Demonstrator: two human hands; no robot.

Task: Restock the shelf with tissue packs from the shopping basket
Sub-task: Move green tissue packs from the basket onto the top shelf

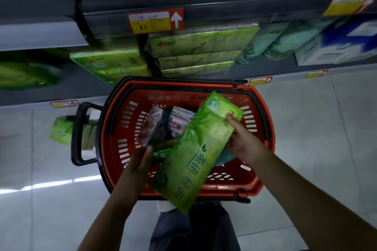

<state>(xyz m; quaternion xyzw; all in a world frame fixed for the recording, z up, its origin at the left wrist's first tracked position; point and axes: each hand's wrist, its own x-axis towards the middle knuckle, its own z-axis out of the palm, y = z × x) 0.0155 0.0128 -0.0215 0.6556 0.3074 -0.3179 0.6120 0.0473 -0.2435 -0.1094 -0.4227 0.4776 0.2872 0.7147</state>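
One green tissue pack (195, 149), lying seven to one o'clock over the basket (183, 88), is gripped by the right hand (242, 140); a pinkish pack (152, 128) is pinched by the left hand (138, 163).

shop aisle, price-tagged shelves (204, 4), basket (253, 185)

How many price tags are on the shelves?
5 price tags: two on the upper shelf edge, centre and far right; three on the lower shelf edge, one left of the basket, two right. The basket may hide more.
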